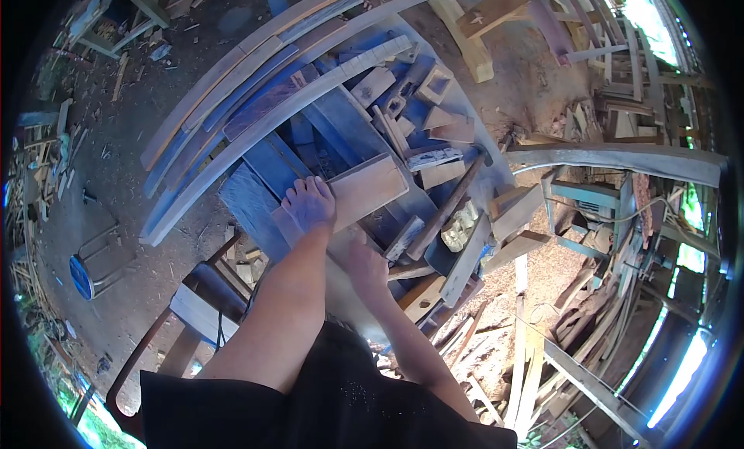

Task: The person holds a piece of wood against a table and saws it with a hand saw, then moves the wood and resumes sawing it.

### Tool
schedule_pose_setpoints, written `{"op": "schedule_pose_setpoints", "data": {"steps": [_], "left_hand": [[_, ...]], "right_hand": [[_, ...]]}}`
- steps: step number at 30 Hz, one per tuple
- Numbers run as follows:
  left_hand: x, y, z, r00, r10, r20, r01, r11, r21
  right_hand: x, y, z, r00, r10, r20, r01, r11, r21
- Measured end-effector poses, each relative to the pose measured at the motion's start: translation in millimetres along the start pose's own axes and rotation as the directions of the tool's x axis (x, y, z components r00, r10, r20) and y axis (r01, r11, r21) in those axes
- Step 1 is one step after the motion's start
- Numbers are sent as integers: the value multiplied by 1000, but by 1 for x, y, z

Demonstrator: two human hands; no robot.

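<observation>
Across the cluttered workbench with a dusty blue-grey top [470, 96] lies a flat, light-brown rectangular wooden board [372, 189], among long planks and small blocks; it looks stiff, sturdy and moderately heavy, with little slip, best taken by its two long edges. The bare left hand [310, 205] rests on it with fingers slightly spread, while the right hand [366, 264] is curled beside its near edge, whether pinching it I cannot tell.
</observation>
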State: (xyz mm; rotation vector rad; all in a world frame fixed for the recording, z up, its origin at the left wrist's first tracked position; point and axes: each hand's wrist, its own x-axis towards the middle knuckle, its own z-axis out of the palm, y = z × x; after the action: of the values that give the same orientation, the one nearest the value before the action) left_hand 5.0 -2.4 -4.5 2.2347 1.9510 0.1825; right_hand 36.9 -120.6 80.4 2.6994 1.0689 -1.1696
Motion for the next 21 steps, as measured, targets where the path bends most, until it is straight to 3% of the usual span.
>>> {"op": "schedule_pose_setpoints", "data": {"steps": [2,4,5,8,13,14,16,21], "left_hand": [[-2,-3,1,1000,7,-17,-7,1000,25],[-2,-1,-2,1000,3,0,-3,1000,0],[1,0,-4,1000,13,-18,-13,1000,-1],[-1,0,-1,1000,23,-16,-23,1000,-11],[-2,-2,2,1000,12,5,-12,1000,4],[-1,-3,2,1000,11,7,-11,1000,12],[-2,-2,1,1000,7,16,-7,1000,-3],[-1,-2,2,1000,25,3,-25,1000,-15]], "right_hand": [[10,-1,10,1000,28,6,-28,1000,10],[43,-2,23,973,-182,-141,186,982,13],[47,-3,22,969,-188,-159,193,981,20],[24,1,11,973,-180,-147,188,981,40],[-8,6,8,996,-10,-84,9,1000,-15],[5,4,11,997,-12,-77,11,1000,-12],[38,-4,16,953,-231,-197,232,972,-19],[10,2,12,987,-111,-117,108,994,-34]]}}
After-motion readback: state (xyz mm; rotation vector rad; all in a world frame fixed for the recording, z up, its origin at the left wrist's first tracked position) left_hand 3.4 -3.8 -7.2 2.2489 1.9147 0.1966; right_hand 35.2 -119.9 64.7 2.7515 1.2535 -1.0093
